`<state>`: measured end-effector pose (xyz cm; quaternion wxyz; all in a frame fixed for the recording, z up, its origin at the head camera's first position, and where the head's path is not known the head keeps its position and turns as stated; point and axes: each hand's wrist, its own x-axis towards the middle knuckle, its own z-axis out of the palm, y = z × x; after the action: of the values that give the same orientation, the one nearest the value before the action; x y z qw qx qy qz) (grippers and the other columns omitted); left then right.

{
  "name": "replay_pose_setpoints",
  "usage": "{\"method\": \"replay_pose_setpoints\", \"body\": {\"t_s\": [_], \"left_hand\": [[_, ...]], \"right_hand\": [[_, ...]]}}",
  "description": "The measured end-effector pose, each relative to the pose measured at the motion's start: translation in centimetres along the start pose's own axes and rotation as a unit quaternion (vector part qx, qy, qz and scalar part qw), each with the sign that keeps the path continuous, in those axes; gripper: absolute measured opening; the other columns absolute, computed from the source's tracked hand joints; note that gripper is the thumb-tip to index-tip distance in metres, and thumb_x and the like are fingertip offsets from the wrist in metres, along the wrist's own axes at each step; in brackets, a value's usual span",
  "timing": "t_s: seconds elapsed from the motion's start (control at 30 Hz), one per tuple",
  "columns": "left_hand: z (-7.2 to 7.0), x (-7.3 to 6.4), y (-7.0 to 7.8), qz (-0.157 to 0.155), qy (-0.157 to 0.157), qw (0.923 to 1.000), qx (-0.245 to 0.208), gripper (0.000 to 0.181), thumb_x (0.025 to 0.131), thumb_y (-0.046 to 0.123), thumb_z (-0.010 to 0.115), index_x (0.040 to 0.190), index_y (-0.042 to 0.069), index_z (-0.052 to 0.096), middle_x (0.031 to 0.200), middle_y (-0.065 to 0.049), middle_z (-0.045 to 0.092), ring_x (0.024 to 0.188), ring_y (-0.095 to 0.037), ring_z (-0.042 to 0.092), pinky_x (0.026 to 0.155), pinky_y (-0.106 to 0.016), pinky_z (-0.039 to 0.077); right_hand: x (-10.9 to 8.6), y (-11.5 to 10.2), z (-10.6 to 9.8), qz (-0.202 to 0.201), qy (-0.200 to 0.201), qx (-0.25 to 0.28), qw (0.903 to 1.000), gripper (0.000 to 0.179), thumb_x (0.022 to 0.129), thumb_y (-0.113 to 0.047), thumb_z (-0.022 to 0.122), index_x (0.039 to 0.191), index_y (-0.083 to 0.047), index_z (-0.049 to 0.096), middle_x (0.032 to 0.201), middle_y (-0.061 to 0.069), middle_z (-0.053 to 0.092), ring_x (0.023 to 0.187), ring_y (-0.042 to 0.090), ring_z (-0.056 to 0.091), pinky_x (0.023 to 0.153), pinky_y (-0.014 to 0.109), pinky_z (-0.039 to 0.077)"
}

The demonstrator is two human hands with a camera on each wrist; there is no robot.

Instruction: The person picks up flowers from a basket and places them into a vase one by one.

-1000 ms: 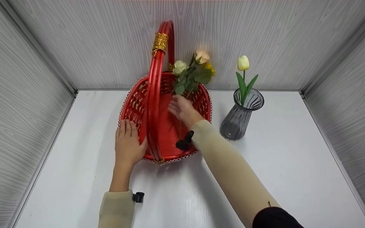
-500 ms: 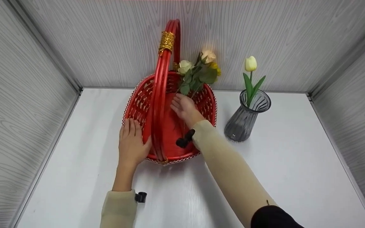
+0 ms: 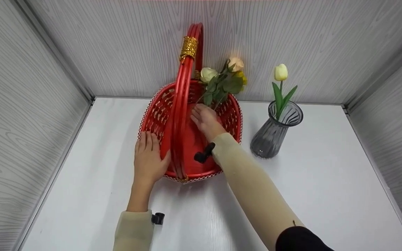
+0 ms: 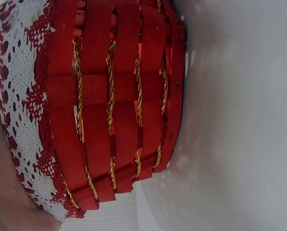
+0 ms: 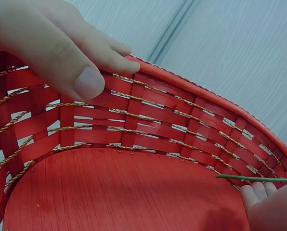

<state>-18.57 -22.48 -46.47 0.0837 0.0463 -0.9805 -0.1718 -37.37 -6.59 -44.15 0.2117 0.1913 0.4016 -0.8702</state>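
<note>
A red woven basket [image 3: 190, 160] with a tall arched handle [image 3: 181, 90] stands on the table. On its left rim my left hand [image 3: 148, 162] rests with fingers straight and thumb inside; the right wrist view shows that thumb [image 5: 88, 82]. Reaching inside, my right hand [image 3: 206, 120] pinches a flower's green stem [image 5: 253, 178]. Above that hand, a white rose [image 3: 208, 75], a peach rose [image 3: 236, 64] and a yellow flower [image 3: 244, 77] rise at the basket's back right among green leaves [image 3: 220, 87]. I cannot tell which bloom belongs to the pinched stem.
Right of the basket, a grey ribbed glass vase [image 3: 269, 139] holds one pale yellow tulip [image 3: 281, 72]. Grey wood-patterned panels [image 3: 124, 48] enclose the white table [image 3: 323, 174] at the back and both sides. White and red lace [image 4: 20, 91] trims the basket's rim.
Basket, flowers, vase and both hands appear farther right in the head view, mostly because the view has turned. Both hands keep nearly the same places at the basket.
</note>
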Motion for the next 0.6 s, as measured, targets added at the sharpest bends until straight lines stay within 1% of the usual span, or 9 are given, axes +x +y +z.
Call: {"method": "replay_pose_setpoints", "body": {"t_s": [0.1,0.2,0.27,0.37,0.43,0.5,0.6], "left_hand": [[0.23,0.01,-0.01,0.004,0.012,0.9999,-0.003,0.077,0.098,0.044,0.047,0.15,-0.011,0.031,0.159,-0.028,0.025,0.153,-0.04,0.01,0.124,-0.052,0.007],[0.28,0.08,0.11,0.008,0.011,0.9999,-0.006,0.077,0.098,0.044,0.047,0.15,-0.011,0.031,0.158,-0.029,0.026,0.153,-0.041,0.011,0.124,-0.052,0.008],[0.25,0.1,0.17,0.008,0.007,0.9999,-0.006,0.078,0.099,0.045,0.047,0.15,-0.011,0.03,0.159,-0.029,0.025,0.153,-0.041,0.01,0.124,-0.052,0.007],[0.12,0.09,0.22,0.005,0.002,1.0,-0.004,0.078,0.099,0.045,0.046,0.151,-0.011,0.029,0.159,-0.029,0.024,0.153,-0.04,0.009,0.124,-0.052,0.007],[0.07,0.09,0.16,0.004,0.0,1.0,-0.002,0.079,0.099,0.046,0.046,0.151,-0.01,0.029,0.159,-0.028,0.023,0.153,-0.04,0.009,0.124,-0.052,0.006],[0.05,0.09,0.07,0.002,-0.002,1.0,-0.001,0.079,0.099,0.046,0.045,0.151,-0.01,0.028,0.16,-0.028,0.023,0.153,-0.04,0.008,0.124,-0.051,0.006],[0.08,0.11,-0.1,0.0,-0.002,1.0,0.0,0.078,0.099,0.046,0.045,0.151,-0.01,0.028,0.16,-0.028,0.023,0.153,-0.04,0.008,0.124,-0.052,0.006]], "right_hand": [[-0.18,0.14,-0.15,-0.009,-0.002,-0.006,0.9999,0.05,0.102,-0.005,0.051,0.152,-0.006,0.04,0.146,0.015,0.05,0.138,0.029,0.047,0.113,0.04,0.04],[-0.36,0.12,-0.42,-0.015,-0.002,0.002,0.9999,0.045,0.102,-0.005,0.053,0.146,-0.005,0.047,0.139,0.017,0.056,0.134,0.03,0.051,0.11,0.042,0.043],[-0.46,0.08,-0.6,-0.017,-0.002,0.012,0.9998,0.036,0.102,-0.007,0.054,0.138,-0.005,0.053,0.133,0.017,0.06,0.131,0.031,0.054,0.108,0.042,0.045],[-0.57,0.03,-0.76,-0.024,0.001,0.021,0.9995,0.021,0.102,-0.013,0.055,0.121,-0.006,0.062,0.121,0.016,0.066,0.124,0.031,0.06,0.104,0.042,0.049],[-0.61,0.03,-0.8,-0.033,0.005,0.02,0.9993,0.016,0.102,-0.018,0.056,0.11,-0.009,0.065,0.113,0.014,0.068,0.118,0.029,0.064,0.1,0.041,0.052],[-0.64,0.06,-0.78,-0.041,0.007,0.02,0.9989,0.015,0.101,-0.019,0.056,0.104,-0.009,0.068,0.107,0.013,0.069,0.108,0.028,0.068,0.096,0.04,0.055],[-0.7,0.15,-0.73,-0.047,0.007,0.023,0.9986,0.012,0.1,-0.017,0.059,0.103,-0.01,0.069,0.1,0.012,0.068,0.092,0.024,0.069,0.086,0.036,0.058]]}}
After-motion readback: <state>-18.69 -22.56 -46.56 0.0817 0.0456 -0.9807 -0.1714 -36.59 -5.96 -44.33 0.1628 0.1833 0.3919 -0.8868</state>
